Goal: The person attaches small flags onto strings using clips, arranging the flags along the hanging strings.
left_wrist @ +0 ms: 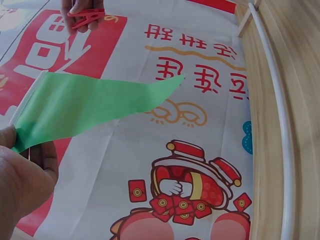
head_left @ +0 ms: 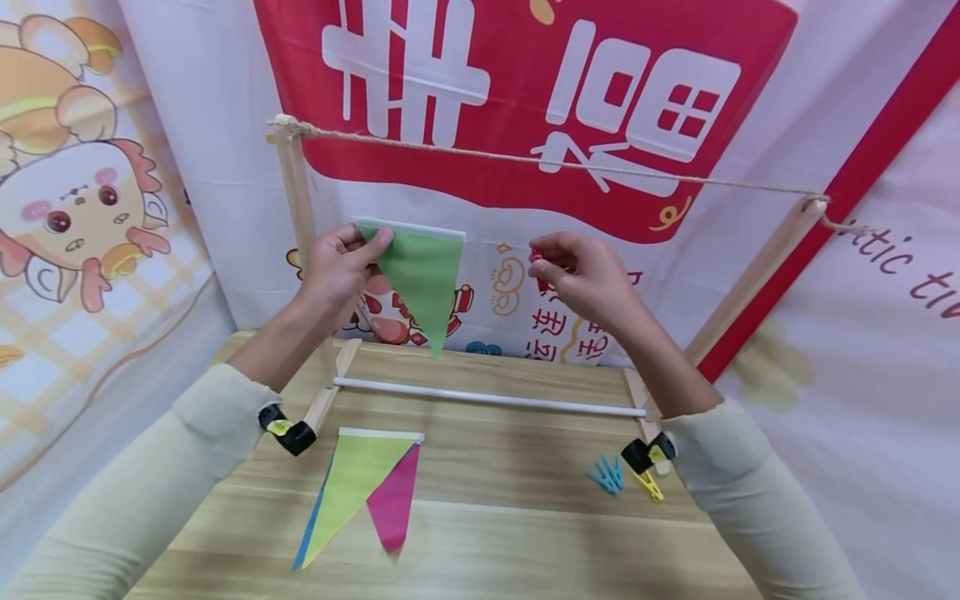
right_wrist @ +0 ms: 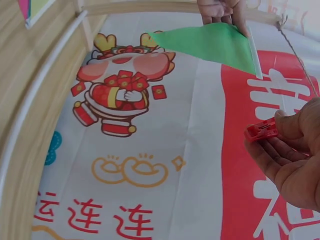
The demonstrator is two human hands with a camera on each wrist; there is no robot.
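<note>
My left hand [head_left: 340, 265] pinches a green triangular pennant [head_left: 423, 271] by the left end of its white top edge, and the tip hangs down. In my right hand [head_left: 588, 271] is a red clothespin [right_wrist: 261, 131], held between thumb and fingers. Both hands are below a twine line [head_left: 480, 154] tied between two wooden posts, apart from it and from each other. In the left wrist view the pennant [left_wrist: 85, 105] stretches out from the fingers, with the red clothespin [left_wrist: 86, 18] in the other hand beyond it.
A yellow-green pennant [head_left: 360, 475] overlaps a pink pennant [head_left: 396, 504] and a blue one [head_left: 311, 521] on the wooden table [head_left: 517, 550]. Blue clothespins [head_left: 607, 475] and a yellow clothespin [head_left: 649, 487] lie at right. A white rod [head_left: 487, 397] joins the wooden post feet.
</note>
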